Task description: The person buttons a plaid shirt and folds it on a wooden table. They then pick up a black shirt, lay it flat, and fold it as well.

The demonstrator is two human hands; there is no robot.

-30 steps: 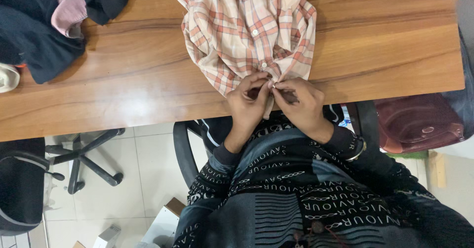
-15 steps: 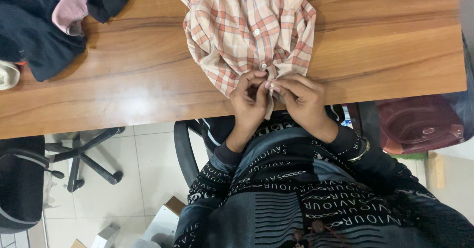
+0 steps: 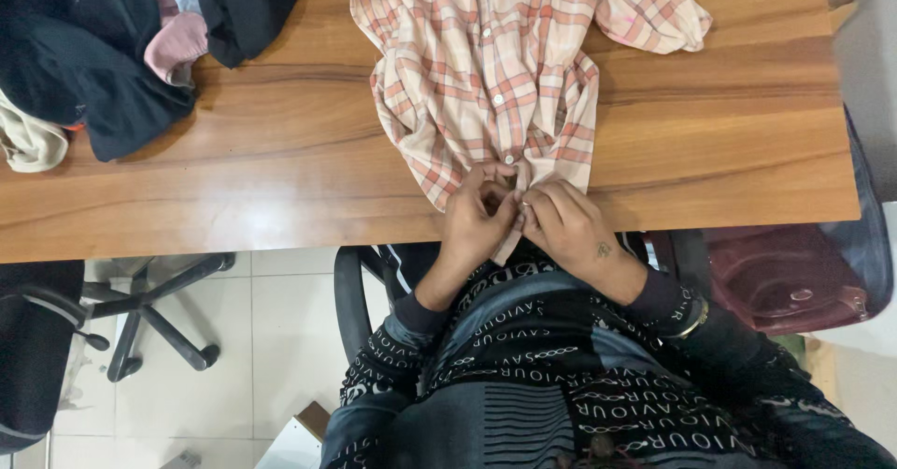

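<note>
head view, left to right: dark clothes pile (image 3: 103, 49) on a wooden table (image 3: 262, 170), then left hand (image 3: 476, 219) and right hand (image 3: 565, 226) pinching shut the hem of a soft, light plaid shirt (image 3: 495, 67) at the table's near edge, likely best held by its button placket.

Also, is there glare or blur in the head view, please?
Head view: a soft pale glare lies on the wooden table left of the hands; the plaid shirt is sharp; the left hand and right hand look slightly soft.
</note>
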